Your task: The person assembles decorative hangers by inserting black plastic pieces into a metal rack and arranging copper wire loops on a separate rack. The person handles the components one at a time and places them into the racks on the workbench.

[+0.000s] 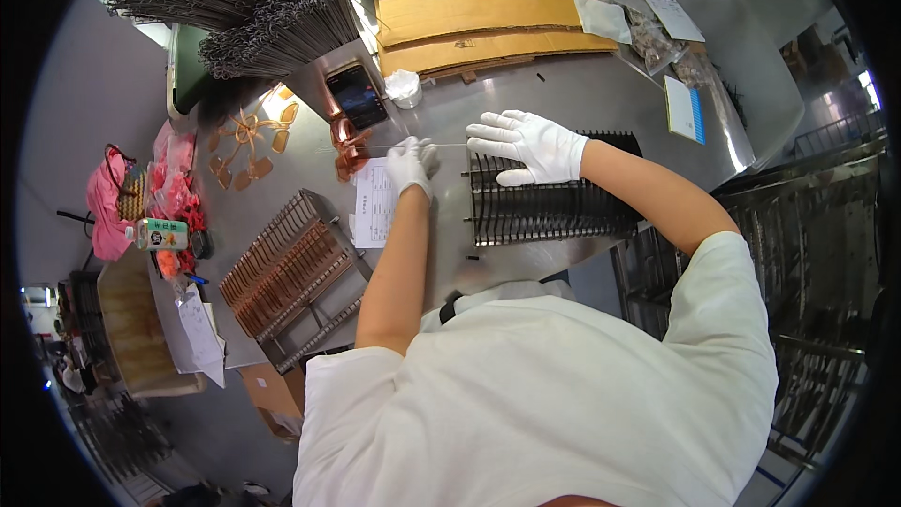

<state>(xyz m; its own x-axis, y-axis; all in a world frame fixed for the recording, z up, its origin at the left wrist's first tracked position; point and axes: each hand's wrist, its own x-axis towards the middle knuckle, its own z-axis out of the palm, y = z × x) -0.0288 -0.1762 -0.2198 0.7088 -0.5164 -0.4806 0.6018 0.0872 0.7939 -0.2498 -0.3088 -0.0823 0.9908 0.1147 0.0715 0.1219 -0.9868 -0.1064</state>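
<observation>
My left hand [410,166], in a white glove, is closed with its fingers pinched on a thin straight metal wire [450,145]. The wire runs sideways, its right end reaching the near fingertips of my other hand. My right hand [530,147], also gloved, lies with fingers stretched out and thumb apart over the far left part of a dark slotted rack [554,211]. Beneath my left wrist is a printed paper sheet [375,211]. Just left of that hand lie shiny copper-coloured parts [349,152].
A second rack [296,263] filled with copper-coloured pieces stands left of my left forearm. Beyond are a phone [357,96], a small white tub [404,89], cardboard sheets [479,14] and bundles of dark wire hooks [272,33]. Bagged parts [652,42] lie far right.
</observation>
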